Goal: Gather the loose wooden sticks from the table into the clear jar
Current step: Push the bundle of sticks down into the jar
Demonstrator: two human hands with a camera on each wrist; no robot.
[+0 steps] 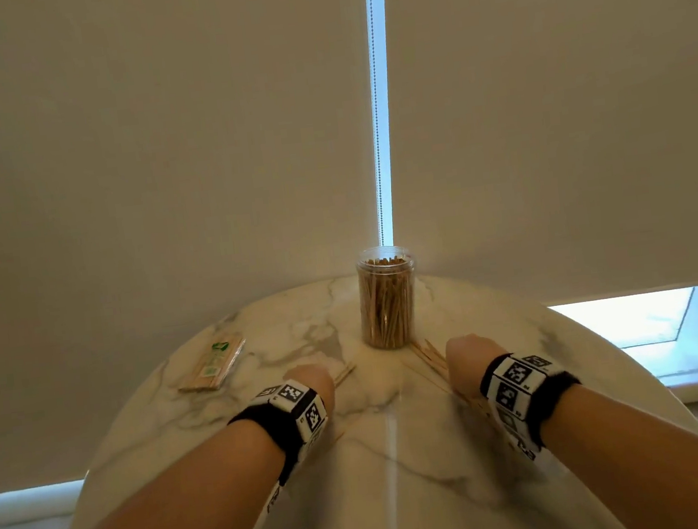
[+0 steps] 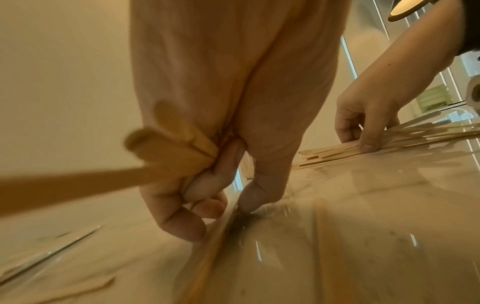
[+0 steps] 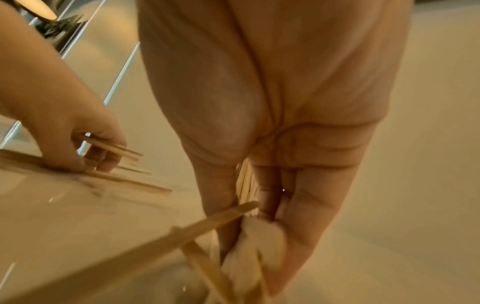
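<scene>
The clear jar [image 1: 388, 299], packed with upright wooden sticks, stands at the far middle of the marble table [image 1: 403, 454]. My left hand [image 1: 308, 380] is down on the table just left of it. In the left wrist view its curled fingers grip a few sticks [image 2: 176, 148], while thumb and forefinger touch another stick [image 2: 207, 257] lying flat. My right hand [image 1: 468, 353] is right of the jar, over a fan of loose sticks [image 1: 429, 355]. Its thumb and fingers pinch several sticks [image 3: 221, 222] in the right wrist view.
A wrapped packet of sticks [image 1: 213, 364] lies at the table's left. More loose sticks [image 1: 344, 373] lie between my hands, in front of the jar. A roller blind hangs close behind the table, and a window sill runs along the right.
</scene>
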